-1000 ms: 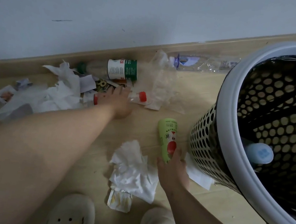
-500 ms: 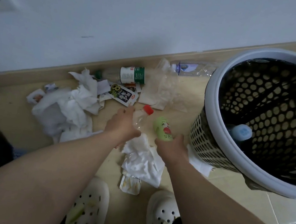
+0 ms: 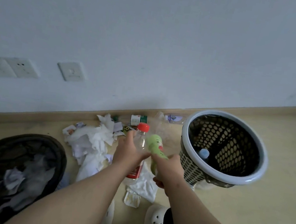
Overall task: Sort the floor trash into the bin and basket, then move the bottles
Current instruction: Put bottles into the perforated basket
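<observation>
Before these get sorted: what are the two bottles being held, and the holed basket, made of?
The red-capped bottle looks like thin, clear, glossy plastic: you can see through its wall. The green bottle seems to be opaque plastic with a matt printed wrap, though a coated surface is possible. The basket looks like rigid moulded plastic, with a smooth pale rim, a wall of regular holes and what looks like a black film liner inside.

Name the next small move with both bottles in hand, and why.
Probably carry both right over the basket and let go: left hand grips the red-capped bottle, right hand the green bottle, and a blue-capped bottle lies inside.
</observation>
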Available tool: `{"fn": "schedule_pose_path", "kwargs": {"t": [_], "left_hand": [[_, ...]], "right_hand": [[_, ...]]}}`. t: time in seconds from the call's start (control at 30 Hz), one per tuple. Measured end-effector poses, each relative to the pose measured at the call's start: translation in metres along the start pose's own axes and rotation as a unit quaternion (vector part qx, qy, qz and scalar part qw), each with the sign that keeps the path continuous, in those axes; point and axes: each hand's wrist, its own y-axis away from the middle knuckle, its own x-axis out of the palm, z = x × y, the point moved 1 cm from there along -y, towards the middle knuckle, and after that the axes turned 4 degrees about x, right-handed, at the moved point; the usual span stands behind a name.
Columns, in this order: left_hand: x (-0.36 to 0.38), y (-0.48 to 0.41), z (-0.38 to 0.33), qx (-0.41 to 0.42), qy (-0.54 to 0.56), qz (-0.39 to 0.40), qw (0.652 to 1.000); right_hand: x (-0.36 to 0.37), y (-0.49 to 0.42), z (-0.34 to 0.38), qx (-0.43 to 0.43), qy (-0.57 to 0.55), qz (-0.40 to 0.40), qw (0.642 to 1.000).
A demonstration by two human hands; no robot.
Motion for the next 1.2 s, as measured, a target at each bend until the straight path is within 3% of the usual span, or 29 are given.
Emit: {"fn": "schedule_pose_path", "kwargs": {"t": [0.2, 0.5, 0.57, 0.67, 0.8, 1.07, 1.2], "left_hand": [[-0.013, 0.052, -0.022, -0.010, 0.122, -0.032, 0.992], [-0.002, 0.080, -0.048, -0.005, 0.267, -0.084, 0.960], [0.000, 0.077, -0.048, -0.069, 0.373, -0.088, 0.921], [0.007, 0.079, -0.050, -0.212, 0.559, -0.040, 0.801], [0.018, 0.069, -0.050, -0.241, 0.631, -0.008, 0.737], [0.037, 0.043, -0.054, -0.222, 0.652, 0.012, 0.725], [0.050, 0.023, -0.066, -0.193, 0.608, 0.019, 0.770]], "right_hand": [[-0.024, 0.053, -0.014, -0.066, -0.074, -0.028, 0.995], [-0.067, 0.083, -0.036, -0.066, -0.222, -0.074, 0.970], [-0.083, 0.081, -0.039, -0.070, -0.266, -0.079, 0.958], [-0.107, 0.071, -0.045, -0.070, -0.309, -0.109, 0.942], [-0.125, 0.058, -0.051, -0.084, -0.341, -0.139, 0.926], [-0.142, 0.030, -0.055, -0.094, -0.338, -0.207, 0.913], [-0.141, 0.009, -0.046, -0.110, -0.269, -0.264, 0.920]]}}
